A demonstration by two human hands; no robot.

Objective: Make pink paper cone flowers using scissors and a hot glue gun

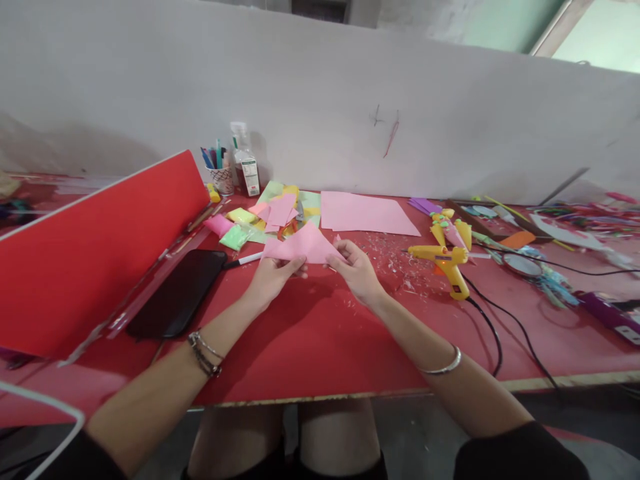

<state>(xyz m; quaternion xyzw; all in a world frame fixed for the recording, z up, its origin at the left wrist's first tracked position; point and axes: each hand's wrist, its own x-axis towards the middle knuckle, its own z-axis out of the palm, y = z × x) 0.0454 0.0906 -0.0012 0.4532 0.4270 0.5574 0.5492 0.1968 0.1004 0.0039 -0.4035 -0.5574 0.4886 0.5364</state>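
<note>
A folded piece of pink paper (307,245) is held up between both hands over the red table. My left hand (274,277) pinches its left lower edge, thumb on the near side. On the right, my right hand (356,268) grips the other end between thumb and fingers. The paper rises to a peak in the middle and has a straight lower edge. Behind it lie pink paper scraps (280,211) and a flat stack of pink sheets (367,213). A marker (244,261) rests just left of my left hand.
A yellow glue gun (445,260) with a black cord stands to the right, beside scattered glue bits. On the left are a black phone-like slab (177,293) and a leaning red board (110,253). A bottle (246,163) and a pen cup (221,179) stand by the wall.
</note>
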